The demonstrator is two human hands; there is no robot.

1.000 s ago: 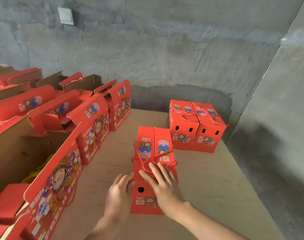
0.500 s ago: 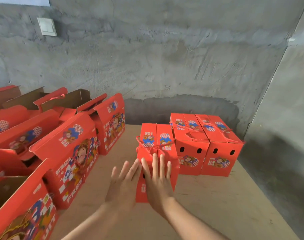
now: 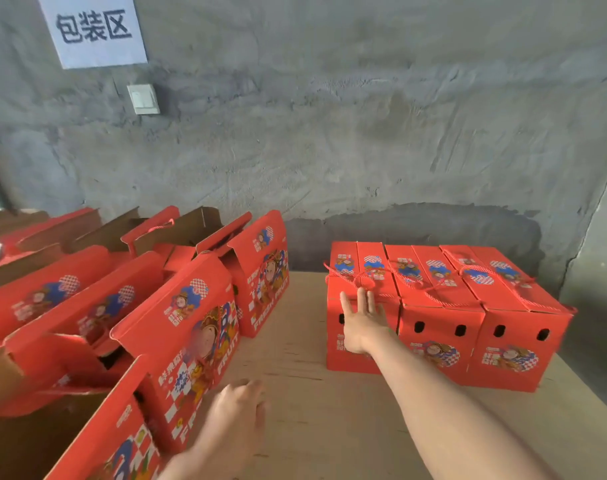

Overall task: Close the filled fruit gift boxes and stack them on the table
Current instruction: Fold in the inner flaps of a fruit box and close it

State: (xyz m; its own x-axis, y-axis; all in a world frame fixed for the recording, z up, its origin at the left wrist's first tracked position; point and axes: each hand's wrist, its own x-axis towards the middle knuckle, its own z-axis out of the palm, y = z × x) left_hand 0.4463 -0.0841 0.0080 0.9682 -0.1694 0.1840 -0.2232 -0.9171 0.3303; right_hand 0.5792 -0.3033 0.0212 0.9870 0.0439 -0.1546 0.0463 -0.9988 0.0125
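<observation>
At the plywood table's (image 3: 329, 427) far right, the closed red gift box (image 3: 347, 271), with a rope handle (image 3: 361, 282) across its lid, now touches two matching boxes (image 3: 437, 327). Half a second ago it stood apart from them. The right hand (image 3: 362, 322) presses its front, fingers straight and slightly spread. The left hand (image 3: 238, 414) has withdrawn and is too blurred to tell how its fingers lie.

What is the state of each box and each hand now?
Left closed box: closed, right hand pressing its front.
Middle box: closed, untouched.
Right box: closed, untouched.
Boxes at the left: flaps up, not closed.
Right hand: open, fingers straight.
Left hand: blurred, grip unclear.
</observation>
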